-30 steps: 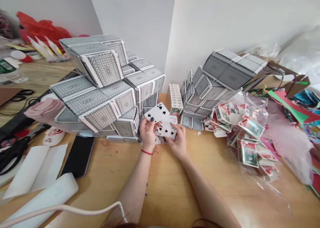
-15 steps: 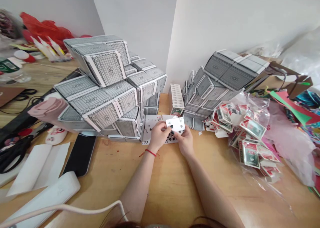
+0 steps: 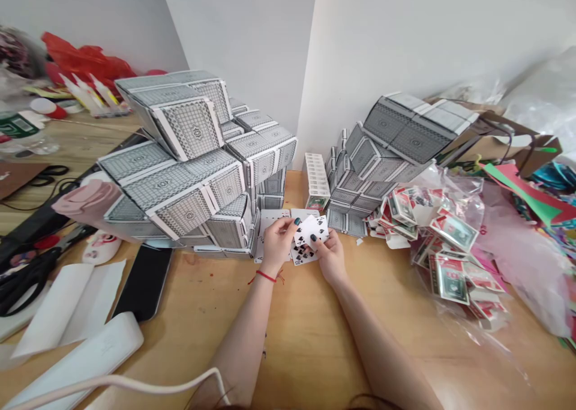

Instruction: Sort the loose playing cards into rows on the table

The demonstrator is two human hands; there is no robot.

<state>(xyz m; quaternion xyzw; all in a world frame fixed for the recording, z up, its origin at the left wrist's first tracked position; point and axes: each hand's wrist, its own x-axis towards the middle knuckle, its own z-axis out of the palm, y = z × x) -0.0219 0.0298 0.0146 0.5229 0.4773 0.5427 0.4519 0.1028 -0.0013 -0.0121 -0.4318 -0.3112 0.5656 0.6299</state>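
Two overlapping playing cards (image 3: pixel 308 230) are fanned between my hands, faces up, with black pips. My left hand (image 3: pixel 278 239) pinches the left card by its edge, thumb on top. My right hand (image 3: pixel 330 254) grips the right card, its thumb pressed on the face. Below them, more face-up cards (image 3: pixel 302 255) lie on the wooden table (image 3: pixel 288 320), partly covered by my hands. Close on the left stands a tall stack of blocks built from grey patterned cards (image 3: pixel 193 182). A white box with rows of card packs (image 3: pixel 317 179) stands just behind.
More card-built blocks (image 3: pixel 405 128) are piled at the back right. Torn card boxes (image 3: pixel 450 278) lie in a plastic bag beside them. Leftward are a black phone (image 3: pixel 144 281), scissors (image 3: pixel 31 278), a white power bank-like case (image 3: pixel 85 362) and a cable (image 3: pixel 171 389).
The held cards have spread from a near-single stack into a fan. My left hand has moved slightly left with its card, while the right thumb has shifted onto the other card.
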